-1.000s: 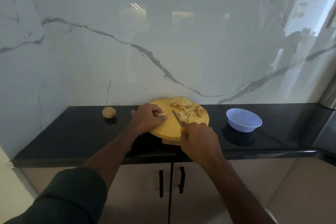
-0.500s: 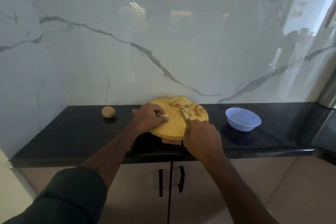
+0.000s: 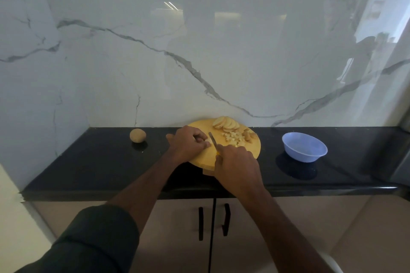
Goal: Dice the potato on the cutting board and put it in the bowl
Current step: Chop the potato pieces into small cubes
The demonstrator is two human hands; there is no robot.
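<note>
head view is showing the right hand (image 3: 237, 162) nearest, its fingers curling around a knife (image 3: 212, 139), blade lying on the round cutting board (image 3: 204, 157); left hand (image 3: 188, 144) is pinching a potato piece (image 3: 208, 141) beside the blade; diced potato (image 3: 234, 138) and slices (image 3: 226, 124) are sitting farther back; the bowl (image 3: 304, 147) is standing apart on the black table (image 3: 99, 162), right of the board

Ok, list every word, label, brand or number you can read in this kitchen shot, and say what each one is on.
None: no readable text anywhere in the head view.
Bowl: plain, no label.
Cutting board: plain, no marking.
Knife: blade too small to show any brand.
Cupboard doors: no lettering.
Marble wall: only veins and blurred reflections, no text.
</note>
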